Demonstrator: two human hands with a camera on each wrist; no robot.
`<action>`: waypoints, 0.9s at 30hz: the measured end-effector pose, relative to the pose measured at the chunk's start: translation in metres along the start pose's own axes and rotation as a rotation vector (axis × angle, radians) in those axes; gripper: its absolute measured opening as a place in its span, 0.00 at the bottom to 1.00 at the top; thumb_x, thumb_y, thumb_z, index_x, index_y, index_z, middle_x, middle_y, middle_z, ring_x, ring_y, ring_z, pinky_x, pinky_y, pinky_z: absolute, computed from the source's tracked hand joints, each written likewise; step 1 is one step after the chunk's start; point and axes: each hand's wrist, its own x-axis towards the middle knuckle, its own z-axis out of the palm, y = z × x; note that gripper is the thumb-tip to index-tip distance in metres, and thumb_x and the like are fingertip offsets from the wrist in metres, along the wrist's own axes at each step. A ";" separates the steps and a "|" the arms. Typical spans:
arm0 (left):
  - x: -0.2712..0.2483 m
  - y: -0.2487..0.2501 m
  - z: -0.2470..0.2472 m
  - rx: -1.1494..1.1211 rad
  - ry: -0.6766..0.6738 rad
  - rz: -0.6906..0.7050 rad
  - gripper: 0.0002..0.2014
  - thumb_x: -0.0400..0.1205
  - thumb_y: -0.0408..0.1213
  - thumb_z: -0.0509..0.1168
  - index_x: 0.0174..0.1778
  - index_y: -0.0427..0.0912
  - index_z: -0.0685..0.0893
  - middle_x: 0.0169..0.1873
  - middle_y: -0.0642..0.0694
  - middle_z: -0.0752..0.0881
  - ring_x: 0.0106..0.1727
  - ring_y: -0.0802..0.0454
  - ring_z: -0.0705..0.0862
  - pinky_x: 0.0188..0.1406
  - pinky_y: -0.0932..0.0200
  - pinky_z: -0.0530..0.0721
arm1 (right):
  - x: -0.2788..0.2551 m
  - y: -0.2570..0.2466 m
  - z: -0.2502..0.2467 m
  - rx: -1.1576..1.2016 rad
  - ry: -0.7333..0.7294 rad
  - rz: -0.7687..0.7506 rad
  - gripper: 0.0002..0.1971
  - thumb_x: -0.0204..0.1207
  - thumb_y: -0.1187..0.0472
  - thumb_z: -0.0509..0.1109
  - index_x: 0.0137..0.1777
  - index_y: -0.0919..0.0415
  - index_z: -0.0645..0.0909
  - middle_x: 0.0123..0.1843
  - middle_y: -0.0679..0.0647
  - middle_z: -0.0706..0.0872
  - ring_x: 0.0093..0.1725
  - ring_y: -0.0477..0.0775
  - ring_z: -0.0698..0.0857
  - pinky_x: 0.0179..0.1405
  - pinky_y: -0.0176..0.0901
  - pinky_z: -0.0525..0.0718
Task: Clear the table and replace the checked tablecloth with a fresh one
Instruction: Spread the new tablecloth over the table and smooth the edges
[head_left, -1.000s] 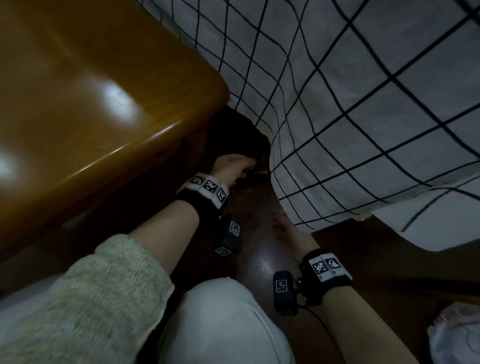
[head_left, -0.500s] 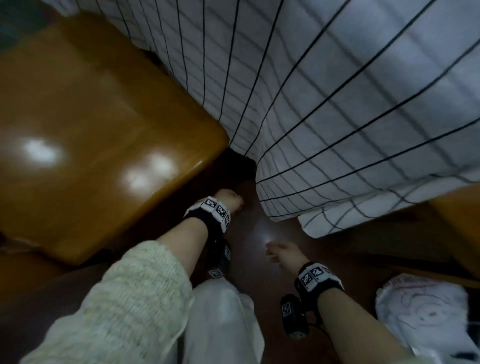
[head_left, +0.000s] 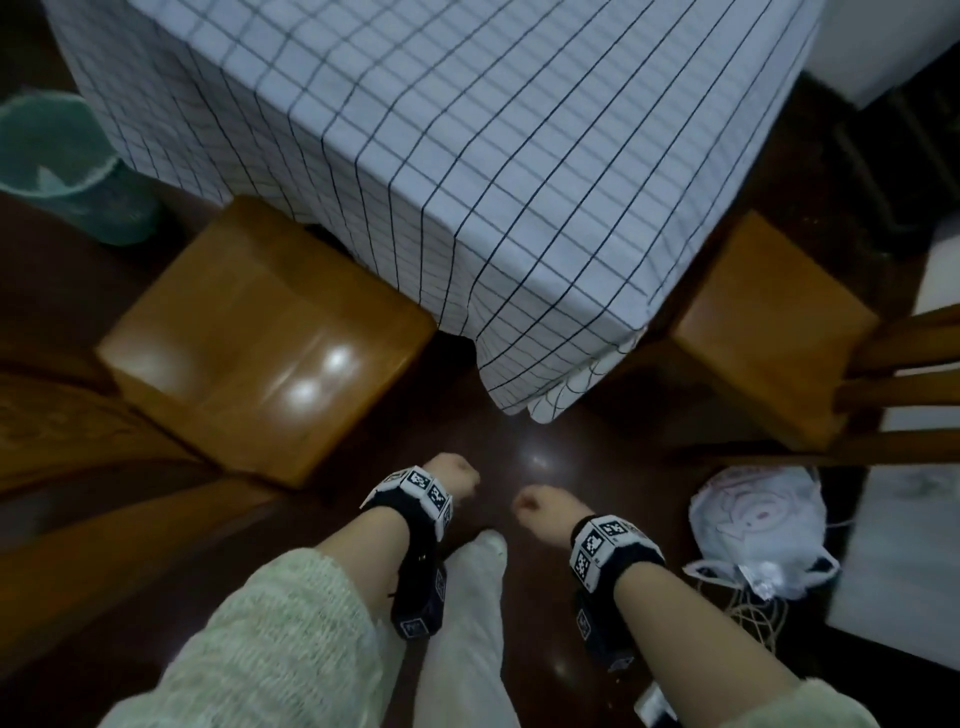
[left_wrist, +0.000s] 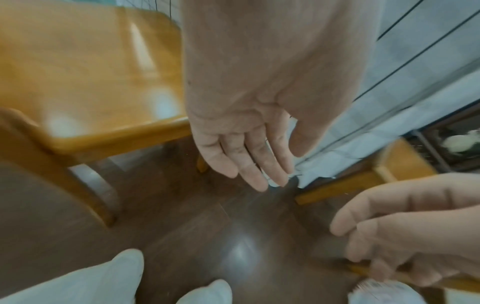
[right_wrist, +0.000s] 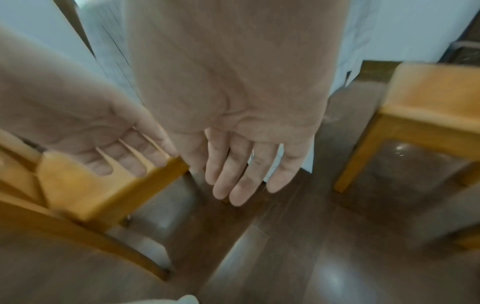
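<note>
The white checked tablecloth (head_left: 519, 156) covers the table, and its near corner (head_left: 540, 384) hangs down almost to the dark floor. My left hand (head_left: 454, 475) and right hand (head_left: 540, 506) hang side by side just below that corner, apart from the cloth. In the left wrist view the left hand (left_wrist: 259, 174) shows straight, relaxed fingers with an empty palm, and the cloth's hem (left_wrist: 324, 162) is just behind them. In the right wrist view the right hand (right_wrist: 241, 185) is likewise open and empty.
A wooden chair seat (head_left: 260, 338) stands left of the corner and another chair (head_left: 769, 332) to its right. A green waste bin (head_left: 62, 156) sits far left. A white drawstring bag (head_left: 763, 530) lies on the floor at my right, beside white furniture (head_left: 904, 561).
Both hands have drawn back from under the table's corner toward me. My head has risen, so the whole tabletop and both chairs have come into view.
</note>
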 end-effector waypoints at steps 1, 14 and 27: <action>-0.014 0.003 0.000 -0.006 -0.015 0.012 0.05 0.81 0.32 0.64 0.44 0.37 0.85 0.45 0.37 0.87 0.46 0.42 0.86 0.49 0.52 0.84 | -0.013 -0.001 -0.002 -0.009 0.016 -0.002 0.12 0.82 0.54 0.60 0.60 0.47 0.82 0.61 0.50 0.85 0.58 0.52 0.83 0.57 0.44 0.81; -0.165 -0.036 0.008 -0.048 0.160 0.116 0.10 0.84 0.34 0.61 0.57 0.37 0.85 0.45 0.43 0.85 0.31 0.56 0.79 0.15 0.71 0.73 | -0.122 -0.011 0.049 -0.006 0.088 -0.134 0.13 0.83 0.55 0.62 0.63 0.51 0.83 0.61 0.49 0.85 0.58 0.49 0.83 0.54 0.36 0.75; -0.288 -0.148 -0.013 -0.156 0.265 0.023 0.14 0.86 0.39 0.59 0.65 0.41 0.81 0.58 0.45 0.87 0.45 0.54 0.84 0.26 0.67 0.74 | -0.176 -0.084 0.119 0.050 0.028 -0.256 0.07 0.81 0.57 0.64 0.52 0.50 0.83 0.48 0.49 0.88 0.50 0.50 0.87 0.49 0.41 0.85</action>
